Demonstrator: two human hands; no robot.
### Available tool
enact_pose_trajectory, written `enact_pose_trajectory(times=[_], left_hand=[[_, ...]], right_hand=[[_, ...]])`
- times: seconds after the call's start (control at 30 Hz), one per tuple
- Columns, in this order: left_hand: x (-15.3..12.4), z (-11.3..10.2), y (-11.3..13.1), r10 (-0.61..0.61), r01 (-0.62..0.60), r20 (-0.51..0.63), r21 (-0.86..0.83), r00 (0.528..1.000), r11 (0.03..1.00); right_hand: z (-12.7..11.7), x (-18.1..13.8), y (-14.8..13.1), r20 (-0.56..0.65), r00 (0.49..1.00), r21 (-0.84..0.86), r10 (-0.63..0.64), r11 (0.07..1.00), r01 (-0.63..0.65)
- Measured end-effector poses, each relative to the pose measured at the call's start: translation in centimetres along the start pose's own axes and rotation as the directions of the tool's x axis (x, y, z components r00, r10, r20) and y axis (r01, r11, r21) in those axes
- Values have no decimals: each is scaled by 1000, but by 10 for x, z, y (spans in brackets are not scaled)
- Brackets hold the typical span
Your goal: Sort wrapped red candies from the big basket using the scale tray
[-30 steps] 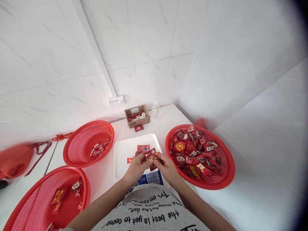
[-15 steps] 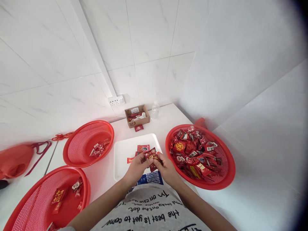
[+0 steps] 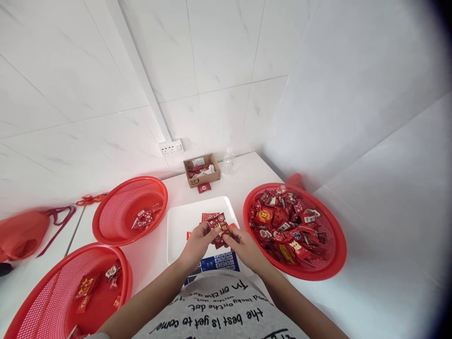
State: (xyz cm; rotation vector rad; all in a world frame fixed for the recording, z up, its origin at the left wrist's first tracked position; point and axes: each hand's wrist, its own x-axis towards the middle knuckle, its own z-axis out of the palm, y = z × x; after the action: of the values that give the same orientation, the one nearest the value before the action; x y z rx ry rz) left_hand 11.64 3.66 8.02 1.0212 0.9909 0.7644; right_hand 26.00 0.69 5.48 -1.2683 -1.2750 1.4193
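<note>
Both my hands meet over the white tray [image 3: 183, 221] and pinch small red candy packets [image 3: 221, 227] between their fingertips. My left hand [image 3: 197, 245] grips the packets from the left, my right hand [image 3: 243, 247] from the right. More red packets lie on the tray under and behind the hands. A blue scale panel with number keys [image 3: 221, 261] shows just below my hands.
A red mesh basket [image 3: 332, 263] heaped with red packets stands at the right. Two red baskets [image 3: 106, 221] [image 3: 45, 296] at the left hold a few packets each. A small cardboard box [image 3: 202, 170] and a clear bottle [image 3: 228, 162] stand by the tiled wall.
The held packets have turned from lying sideways to more upright, and my hands have shifted slightly up and away from me over the tray.
</note>
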Motion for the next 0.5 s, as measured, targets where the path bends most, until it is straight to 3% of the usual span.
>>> enact_pose_trajectory(times=[0.23,0.5], left_hand=[[2,-2,-6,-10,9,30,44,999,999],[-1,-1,-6,-118,102,68,199,991,975]], right_hand=[[0,1,0,-43,999,-14,-10,1000,9],[2,0,5,-56,998,52,32,998,-29]])
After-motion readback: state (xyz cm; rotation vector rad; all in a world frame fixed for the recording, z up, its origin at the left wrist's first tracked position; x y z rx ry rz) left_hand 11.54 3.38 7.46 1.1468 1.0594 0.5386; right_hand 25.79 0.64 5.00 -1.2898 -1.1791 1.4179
